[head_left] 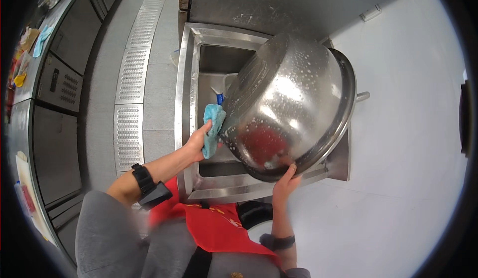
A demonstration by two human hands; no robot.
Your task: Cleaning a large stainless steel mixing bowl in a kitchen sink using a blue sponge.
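A large steel bowl spotted with soap suds is tipped on its side over the sink. Its base faces left and its rim lies to the right. My left hand is closed on a folded light-blue cloth, held beside the base of the bowl; some of its fingers are hidden behind the cloth. With the thumb on the outside, my right hand grips the near part of the bowl's rim. The fingers of that hand are partly hidden by the rim.
Down in the sink basin, a blue object shows beside the bowl. A faucet end sticks out past the rim. White wall stands at right, a grey panel behind. Along the left run a floor drain grate and steel cabinets.
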